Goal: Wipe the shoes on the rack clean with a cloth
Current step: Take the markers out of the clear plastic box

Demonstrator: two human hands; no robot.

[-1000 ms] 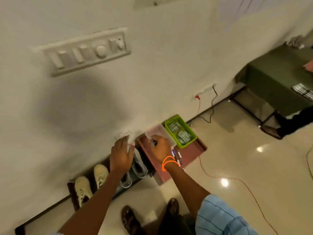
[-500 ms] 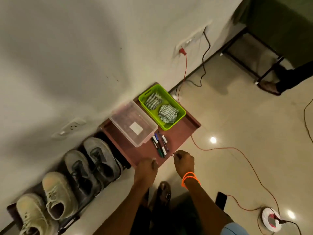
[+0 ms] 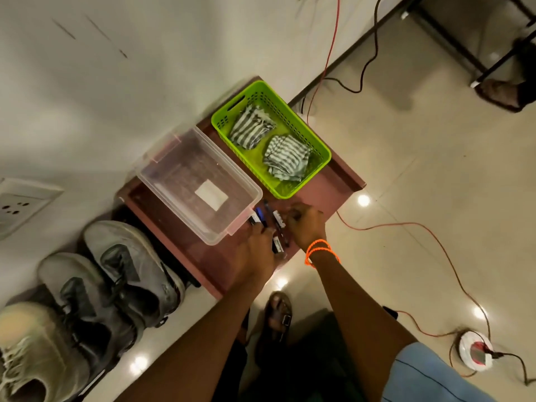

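Note:
Two grey shoes (image 3: 127,265) (image 3: 87,300) and a beige shoe (image 3: 32,349) stand in a row on a low dark rack (image 3: 165,248) against the wall at lower left. Two striped cloths (image 3: 252,127) (image 3: 287,156) lie in a green basket (image 3: 290,111) on a low brown table (image 3: 333,184). My left hand (image 3: 258,253) and my right hand (image 3: 304,224), which wears orange bands at the wrist, rest on several markers (image 3: 278,220) at the table's front edge. Blur hides whether either hand grips one. Neither hand touches a cloth or a shoe.
A clear plastic box (image 3: 162,158) sits on the table between basket and shoes. A red cable (image 3: 406,227) runs over the glossy floor to a reel (image 3: 475,353). My sandalled foot (image 3: 277,314) is below the table. Black table legs (image 3: 452,50) and another person's foot (image 3: 504,94) are at upper right.
The view has tilted down from the wall to the table and come closer. Both hands have moved from just off the table's edge onto the markers.

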